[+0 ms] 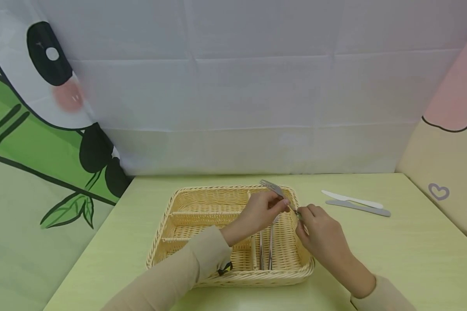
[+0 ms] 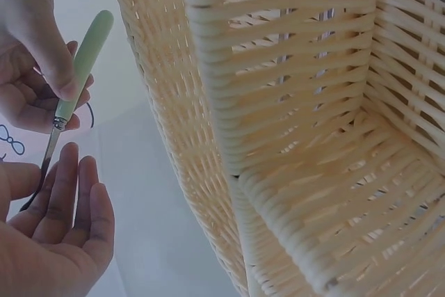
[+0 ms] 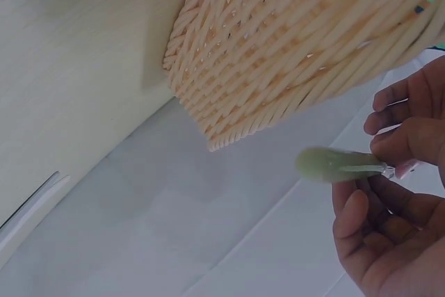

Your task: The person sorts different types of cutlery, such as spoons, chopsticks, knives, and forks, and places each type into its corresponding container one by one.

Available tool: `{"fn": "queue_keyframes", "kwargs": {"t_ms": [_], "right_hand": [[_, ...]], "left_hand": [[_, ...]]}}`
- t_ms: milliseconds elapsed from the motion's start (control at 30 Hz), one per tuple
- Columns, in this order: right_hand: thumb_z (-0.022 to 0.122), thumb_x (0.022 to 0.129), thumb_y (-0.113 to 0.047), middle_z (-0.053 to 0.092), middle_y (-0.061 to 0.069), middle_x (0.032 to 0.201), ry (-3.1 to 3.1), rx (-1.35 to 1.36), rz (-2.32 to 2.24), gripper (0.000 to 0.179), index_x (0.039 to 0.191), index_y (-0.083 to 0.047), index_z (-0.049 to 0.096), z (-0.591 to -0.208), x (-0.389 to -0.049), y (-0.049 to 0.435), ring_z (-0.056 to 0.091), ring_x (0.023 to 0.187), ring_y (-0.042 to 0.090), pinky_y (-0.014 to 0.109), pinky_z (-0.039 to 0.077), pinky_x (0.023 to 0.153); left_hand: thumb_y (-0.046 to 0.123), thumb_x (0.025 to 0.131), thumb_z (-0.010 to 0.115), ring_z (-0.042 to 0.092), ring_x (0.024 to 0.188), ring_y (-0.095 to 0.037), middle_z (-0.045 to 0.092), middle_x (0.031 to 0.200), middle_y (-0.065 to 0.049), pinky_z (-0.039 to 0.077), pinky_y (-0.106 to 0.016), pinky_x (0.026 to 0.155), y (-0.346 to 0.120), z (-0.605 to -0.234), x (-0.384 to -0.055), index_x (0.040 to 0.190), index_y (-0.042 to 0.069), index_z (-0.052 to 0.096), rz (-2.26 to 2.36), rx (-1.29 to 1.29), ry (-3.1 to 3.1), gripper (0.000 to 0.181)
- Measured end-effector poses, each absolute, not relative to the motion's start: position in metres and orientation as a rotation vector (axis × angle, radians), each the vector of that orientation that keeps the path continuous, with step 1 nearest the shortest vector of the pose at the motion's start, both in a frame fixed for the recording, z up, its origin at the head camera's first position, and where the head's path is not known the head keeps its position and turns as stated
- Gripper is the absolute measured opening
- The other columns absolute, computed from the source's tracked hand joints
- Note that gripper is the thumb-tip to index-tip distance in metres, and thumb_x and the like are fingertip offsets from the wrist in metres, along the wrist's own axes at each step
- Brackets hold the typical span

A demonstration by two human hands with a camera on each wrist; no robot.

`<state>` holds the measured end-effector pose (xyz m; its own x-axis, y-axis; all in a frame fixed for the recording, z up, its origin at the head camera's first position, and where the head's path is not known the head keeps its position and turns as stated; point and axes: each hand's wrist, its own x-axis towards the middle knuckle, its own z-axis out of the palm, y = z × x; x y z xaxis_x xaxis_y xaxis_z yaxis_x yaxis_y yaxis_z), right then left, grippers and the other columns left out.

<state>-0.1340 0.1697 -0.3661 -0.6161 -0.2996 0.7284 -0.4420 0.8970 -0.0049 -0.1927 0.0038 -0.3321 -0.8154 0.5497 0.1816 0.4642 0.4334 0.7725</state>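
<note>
A metal fork point(image 1: 271, 186) with a green handle point(image 2: 85, 67) is held above the right side of a woven basket point(image 1: 233, 187). My left hand point(image 1: 258, 212) pinches its metal neck between thumb and fingers, the tines pointing up and left in the head view. On the green handle, my right hand point(image 1: 322, 231) has a pinching grip, the thumb lying along it in the left wrist view. The rounded handle end point(image 3: 316, 165) sticks out past the fingers in the right wrist view.
Dividers split the basket into compartments. Two slim metal utensils point(image 1: 271, 246) lie in its right one. A black-and-yellow item point(image 1: 225, 268) shows partly beside the left sleeve. Right of the basket, a white knife point(image 1: 352, 199) and a grey knife point(image 1: 358, 207) lie on the table point(image 1: 408, 250).
</note>
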Motion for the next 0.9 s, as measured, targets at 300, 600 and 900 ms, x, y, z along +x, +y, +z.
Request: {"fn": "queue_keyframes", "kwargs": {"t_ms": [300,600,900], "right_hand": [[0.066,0.068,-0.002,0.058,0.005,0.071,-2.27,0.541,0.263,0.015,0.082,0.0,0.062,-0.3665,-0.1346,0.1674,0.048,0.058,0.01,0.018,0.039,0.044],[0.071,0.071,-0.006,0.058,0.004,0.072,-2.3,0.536,0.284,0.018,0.085,-0.001,0.06,-0.3652,-0.1351,0.1656,0.047,0.057,0.008,0.017,0.038,0.043],[0.071,0.072,-0.007,0.063,0.007,0.076,-2.324,0.523,0.326,0.02,0.087,-0.001,0.06,-0.3619,-0.134,0.1651,0.05,0.057,0.009,0.017,0.039,0.044]], "left_hand": [[0.028,0.094,0.05,0.064,0.078,-0.004,0.069,0.086,0.002,0.049,-0.018,0.066,0.0034,-0.3317,-0.1922,0.093,0.014,0.068,1.421,0.887,2.555,0.023],[0.027,0.094,0.052,0.063,0.074,-0.006,0.071,0.086,-0.001,0.04,-0.021,0.051,0.0012,-0.3289,-0.1943,0.091,0.014,0.071,1.492,0.854,2.52,0.023],[0.025,0.093,0.053,0.066,0.084,-0.009,0.071,0.089,-0.004,0.049,-0.021,0.067,-0.0006,-0.323,-0.1928,0.094,0.009,0.069,1.593,0.811,2.466,0.024]]}}
